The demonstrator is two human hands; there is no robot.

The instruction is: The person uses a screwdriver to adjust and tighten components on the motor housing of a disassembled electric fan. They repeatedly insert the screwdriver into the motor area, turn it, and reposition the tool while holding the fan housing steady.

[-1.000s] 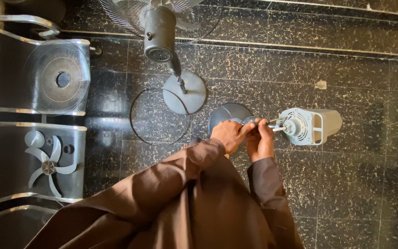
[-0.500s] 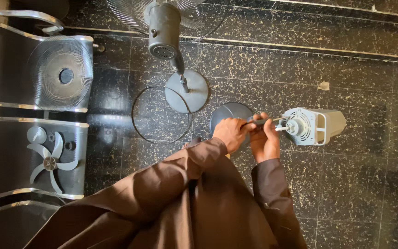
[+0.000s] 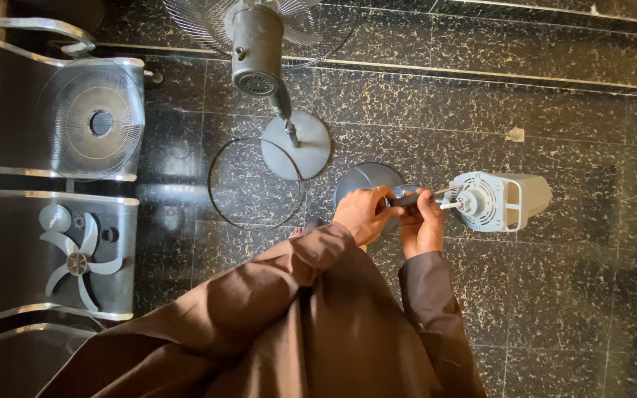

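1. Head view is looking straight down at a dark speckled floor (image 3: 569, 295), where a person in a brown robe is bending over a pedestal fan in pieces.
2. Left hand (image 3: 363, 214) is wrapping around the near end of the dark neck tube (image 3: 405, 197), fingers (image 3: 376, 200) closed on it, just over the round grey base (image 3: 359, 183).
3. Right hand (image 3: 422, 225) is clamping the same tube from below, fingers curled shut around it, right beside the left.
4. Light grey motor housing (image 3: 503, 201) is lying on its side on the floor, its shaft end pointing at the hands; the tube tip is meeting it, though I cannot tell whether it is seated.
5. Progress, as I am judging it: the motor and neck are only now being brought together, so this looks like an early stretch.
6. Much is waiting untouched: a thin ring (image 3: 219, 184) is lying on the floor near the feet, a wire grille (image 3: 97, 121) is resting on the upper chair at the left, and a grey blade (image 3: 75, 258) is sitting on the lower chair.
7. Another fan (image 3: 259, 44), fully built, is standing just beyond on its own round base (image 3: 300, 147), well apart from the hands.
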